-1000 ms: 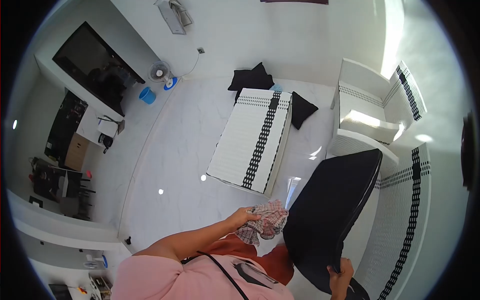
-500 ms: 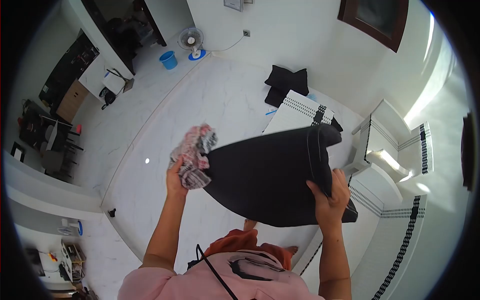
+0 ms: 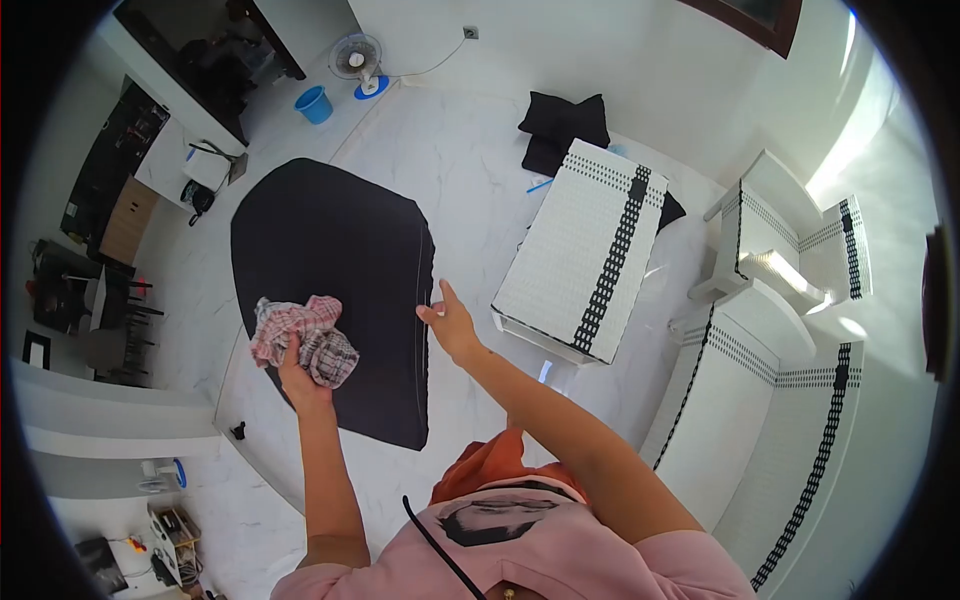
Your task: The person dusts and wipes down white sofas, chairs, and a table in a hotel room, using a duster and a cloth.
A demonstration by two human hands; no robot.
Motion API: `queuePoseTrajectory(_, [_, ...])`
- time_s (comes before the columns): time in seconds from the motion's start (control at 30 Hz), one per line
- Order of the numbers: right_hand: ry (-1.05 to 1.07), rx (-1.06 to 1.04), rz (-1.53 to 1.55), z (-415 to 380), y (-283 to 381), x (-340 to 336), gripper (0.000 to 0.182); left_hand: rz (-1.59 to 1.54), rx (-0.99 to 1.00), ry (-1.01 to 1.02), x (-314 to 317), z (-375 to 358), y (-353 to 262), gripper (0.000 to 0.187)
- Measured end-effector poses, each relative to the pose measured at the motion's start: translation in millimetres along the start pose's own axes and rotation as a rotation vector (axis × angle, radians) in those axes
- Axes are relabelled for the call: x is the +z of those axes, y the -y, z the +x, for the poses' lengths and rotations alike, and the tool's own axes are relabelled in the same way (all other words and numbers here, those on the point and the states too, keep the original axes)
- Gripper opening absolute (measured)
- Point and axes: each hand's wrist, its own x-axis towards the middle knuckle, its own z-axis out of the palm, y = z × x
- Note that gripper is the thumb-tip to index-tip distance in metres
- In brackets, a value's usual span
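In the head view, my left hand (image 3: pixel 298 380) is closed around a crumpled pink and grey plaid cloth (image 3: pixel 318 325), which overlaps the lower left part of a large black cushion (image 3: pixel 335 235). The cushion has one rounded end and a straight side with a seam, and its broad face is turned up towards me. At that straight side is my right hand (image 3: pixel 455 325), its fingers apart and the thumb right by the edge. Any part of the left fingers behind the cloth is hidden.
A low table (image 3: pixel 570 225) with a white and black patterned cover stands to the right. Beyond it lie black pillows (image 3: pixel 565 125). White covered seats (image 3: pixel 735 390) line the right side. A fan (image 3: pixel 357 62) and blue bucket (image 3: pixel 314 104) stand at the back.
The black cushion has swung from in front of me to the left and now shows its broad face. Both hands moved left; the right hand has loosened its grip on the cushion's edge.
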Motion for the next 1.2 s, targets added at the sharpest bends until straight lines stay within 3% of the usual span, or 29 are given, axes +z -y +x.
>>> queuePoseTrajectory(0.03, [-0.011, 0.01, 0.007, -7.0, -11.1, -7.7, 0.062, 0.001, -0.068, 0.055, 7.9, -8.0, 8.7, 0.041])
queuePoseTrajectory(0.1, [0.301, 0.181, 0.066, -24.7, -33.0, -35.1, 0.075, 0.053, -0.211, 0.161, 27.0, -34.8, 36.6, 0.04])
queuePoseTrajectory(0.13, [0.282, 0.196, 0.073, -39.1, -32.5, -54.0, 0.075, 0.108, -0.282, 0.217, 35.9, -50.1, 52.2, 0.039])
queuePoseTrajectory(0.2, [0.301, 0.306, 0.416, -78.3, -9.7, -92.4, 0.072, 0.252, -0.432, 0.335, 64.1, -89.9, 77.0, 0.04])
queuePoseTrajectory(0.3, [0.124, 0.278, 0.497, -113.9, -13.0, -142.7, 0.064, 0.388, -0.587, 0.576, 97.6, -142.1, 124.0, 0.041])
queuePoseTrajectory(0.37, [-0.019, 0.265, 0.553, -138.6, -30.1, -178.8, 0.06, 0.586, -0.636, 0.933, 124.3, -175.0, 149.9, 0.04])
queuePoseTrajectory(0.47, [-0.203, -0.06, 0.318, -175.8, -70.3, -235.6, 0.045, 0.591, -0.706, 1.182, 170.8, -226.3, 171.9, 0.039])
queuePoseTrajectory(0.5, [-0.3, 0.017, 0.427, -192.9, -78.8, -257.6, 0.04, 0.582, -0.713, 1.274, 186.8, -241.3, 180.7, 0.039])
queuePoseTrajectory(0.53, [-0.385, 0.089, 0.537, -210.4, -85.4, -280.9, 0.036, 0.588, -0.725, 1.303, 200.7, -253.9, 193.1, 0.039])
queuePoseTrajectory(0.63, [-0.637, 0.045, 0.895, -262.3, -111.6, -350.1, 0.034, 0.477, -1.065, 1.218, 235.2, -285.8, 228.2, 0.041])
queuePoseTrajectory(0.67, [-0.676, 0.008, 0.984, -279.3, -116.4, -370.5, 0.034, 0.498, -1.069, 1.22, 244.8, -298.2, 236.3, 0.041])
queuePoseTrajectory(0.77, [-0.699, -0.064, 1.107, -321.5, -101.0, -420.3, 0.034, 0.164, -1.372, 1.052, 290.4, -358.6, 266.1, 0.04])
queuePoseTrajectory(0.83, [-0.738, -0.104, 1.177, -340.6, -107.9, -444.1, 0.034, 0.155, -1.436, 1.059, 315.3, -407.7, 273.9, 0.036])
queuePoseTrajectory(0.9, [-0.753, -0.087, 0.992, -341.9, -113.4, -453.7, 0.035, 0.098, -1.539, 1.029, 329.5, -454.1, 281.2, 0.03])
queuePoseTrajectory(0.97, [-0.77, -0.084, 0.913, -350.6, -128.5, -470.7, 0.035, 0.183, -1.528, 1.089, 328.9, -487.1, 299.5, 0.03])
queuePoseTrajectory(1.07, [-0.813, -0.072, 0.373, -359.0, -154.5, -497.0, 0.043, 0.321, -1.482, 1.198, 328.0, -511.7, 330.4, 0.029])
queuePoseTrajectory(1.17, [-1.02, -0.024, 0.51, -381.0, -173.0, -539.2, 0.048, 0.668, -1.109, 1.502, 339.3, -503.7, 364.9, 0.036])
queuePoseTrajectory(1.2, [-1.029, -0.027, 0.516, -387.0, -168.9, -551.0, 0.048, 0.675, -1.108, 1.512, 348.6, -503.9, 369.1, 0.036])
